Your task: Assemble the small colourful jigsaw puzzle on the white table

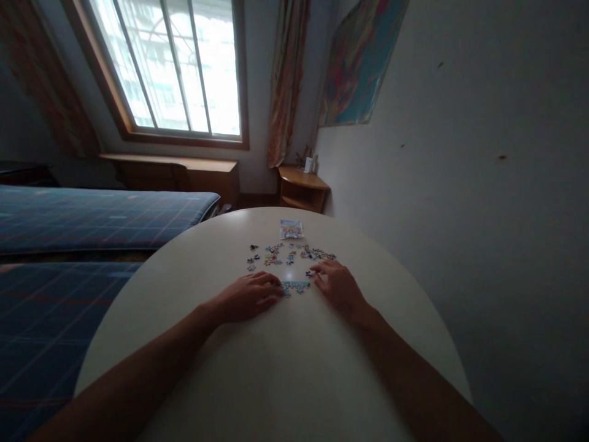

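On the near part of the round pale table [294, 368], two bare forearms reach forward from the lower corners of the view. The left hand [248, 296] lies palm down, with its thumb a little apart from the fingers, and its fingertips are at the left end of a joined strip of puzzle pieces [295, 287]. This strip lies flat between the two hands, with a straight far edge and an uneven near edge. The right hand [338, 283] is to the right of it, fingers bent, next to a small dark piece [308, 274]; I cannot tell if the fingers are closed on it. Somewhat farther, loose puzzle pieces [317, 253] are spread in small groups, and behind them lies a picture card [291, 229]. Beyond the table, at left, is a bed with a blue checked cover [105, 218]; farther stand a wooden corner shelf [304, 178] and, at the back, a bright window [179, 67]
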The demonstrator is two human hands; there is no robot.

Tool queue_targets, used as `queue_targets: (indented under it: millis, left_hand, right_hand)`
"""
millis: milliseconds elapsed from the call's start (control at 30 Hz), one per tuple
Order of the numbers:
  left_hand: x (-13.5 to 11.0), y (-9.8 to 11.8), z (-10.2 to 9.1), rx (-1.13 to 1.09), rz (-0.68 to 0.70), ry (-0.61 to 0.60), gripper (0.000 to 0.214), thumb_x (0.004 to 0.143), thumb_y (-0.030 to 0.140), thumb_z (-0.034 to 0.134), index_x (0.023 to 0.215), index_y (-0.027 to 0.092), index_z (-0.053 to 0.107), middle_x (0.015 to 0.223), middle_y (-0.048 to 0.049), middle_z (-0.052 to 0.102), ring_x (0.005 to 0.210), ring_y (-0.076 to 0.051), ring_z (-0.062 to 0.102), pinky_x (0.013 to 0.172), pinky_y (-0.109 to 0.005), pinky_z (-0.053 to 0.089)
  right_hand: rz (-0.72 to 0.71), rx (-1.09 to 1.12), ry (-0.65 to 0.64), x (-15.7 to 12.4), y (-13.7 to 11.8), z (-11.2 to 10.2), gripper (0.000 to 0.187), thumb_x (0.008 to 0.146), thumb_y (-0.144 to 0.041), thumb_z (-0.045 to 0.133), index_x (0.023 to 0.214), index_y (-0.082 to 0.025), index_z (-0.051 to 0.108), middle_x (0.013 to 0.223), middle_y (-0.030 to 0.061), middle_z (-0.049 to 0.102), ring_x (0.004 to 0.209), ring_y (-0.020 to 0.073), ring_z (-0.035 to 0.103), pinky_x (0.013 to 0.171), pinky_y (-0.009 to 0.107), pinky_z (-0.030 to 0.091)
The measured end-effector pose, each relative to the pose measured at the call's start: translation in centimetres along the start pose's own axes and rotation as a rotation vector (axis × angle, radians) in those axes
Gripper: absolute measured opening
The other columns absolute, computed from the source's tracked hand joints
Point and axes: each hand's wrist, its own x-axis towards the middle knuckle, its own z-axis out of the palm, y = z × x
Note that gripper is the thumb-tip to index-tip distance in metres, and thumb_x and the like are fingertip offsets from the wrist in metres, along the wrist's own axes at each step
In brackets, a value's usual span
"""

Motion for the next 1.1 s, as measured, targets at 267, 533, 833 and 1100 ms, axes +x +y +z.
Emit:
queue_targets:
  millis: [267, 533, 833, 1100]
  left_hand:
    - [0.0, 0.0, 0.1, 0.004, 0.009, -0.014, 0.026, 0.098, 0.026, 0.052, 0.122, 0.029, 0.062, 0.124, -0.0041, 0.062, 0.110, -0.020, 0.060, 0.098, -0.037, 0.048]
    - [0.0, -0.1, 0.1, -0.013, 0.006, 0.002, 0.026, 0.096, 0.026, 0.055, 0.121, 0.029, 0.063, 0.122, -0.0042, 0.063, 0.109, -0.019, 0.061, 0.097, -0.037, 0.048]
    - [0.0, 0.1, -0.1, -0.001, 0.010, 0.010, 0.025, 0.097, 0.027, 0.054, 0.120, 0.029, 0.063, 0.122, -0.0043, 0.063, 0.108, -0.020, 0.061, 0.095, -0.036, 0.049]
    - [0.0, 0.2, -0.2, -0.011, 0.004, -0.010, 0.026, 0.097, 0.027, 0.053, 0.121, 0.029, 0.064, 0.123, -0.0047, 0.063, 0.109, -0.020, 0.061, 0.097, -0.038, 0.049]
  right_hand:
    - [0.015, -0.038, -0.058, 0.0, 1.5, 0.9, 0.025, 0.094, -0.029, 0.056, 0.107, -0.021, 0.075, 0.114, 0.0072, 0.071, 0.107, 0.0230, 0.060, 0.098, 0.037, 0.045]
    - [0.041, -0.032, -0.077, 1.4, 0.8, 0.7, 0.022, 0.094, -0.026, 0.055, 0.103, -0.021, 0.075, 0.112, 0.0066, 0.072, 0.109, 0.0221, 0.061, 0.099, 0.035, 0.044]
    - [-0.032, -0.143, -0.234, 4.9, -1.6, 2.2, 0.041, 0.096, -0.016, 0.044, 0.131, -0.026, 0.063, 0.126, 0.0083, 0.065, 0.117, 0.0225, 0.058, 0.103, 0.036, 0.040]
    - [0.014, -0.210, -0.231, 4.5, -1.1, 1.7, 0.031, 0.097, -0.023, 0.046, 0.117, -0.021, 0.070, 0.125, 0.0089, 0.067, 0.117, 0.0239, 0.058, 0.104, 0.037, 0.040]
